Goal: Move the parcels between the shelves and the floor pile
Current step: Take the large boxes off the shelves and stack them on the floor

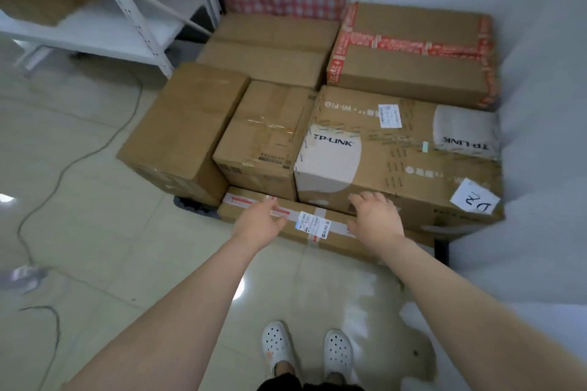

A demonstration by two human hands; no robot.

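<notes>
Left hand (259, 223) and right hand (375, 216), fingers spread and holding nothing, reach for a long flat parcel (317, 234) fronting the floor pile at lower centre of frame, where a hasty pull could likely drag the TP-LINK box (397, 152) crowding it.

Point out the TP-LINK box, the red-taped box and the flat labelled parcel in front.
TP-LINK box (403, 149), head view, middle of top face.
red-taped box (413, 70), head view, top face.
flat parcel (313, 225), head view, white label.

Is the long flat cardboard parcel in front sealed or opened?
Sealed: the long flat cardboard parcel has tape and a label across its closed top.
</notes>
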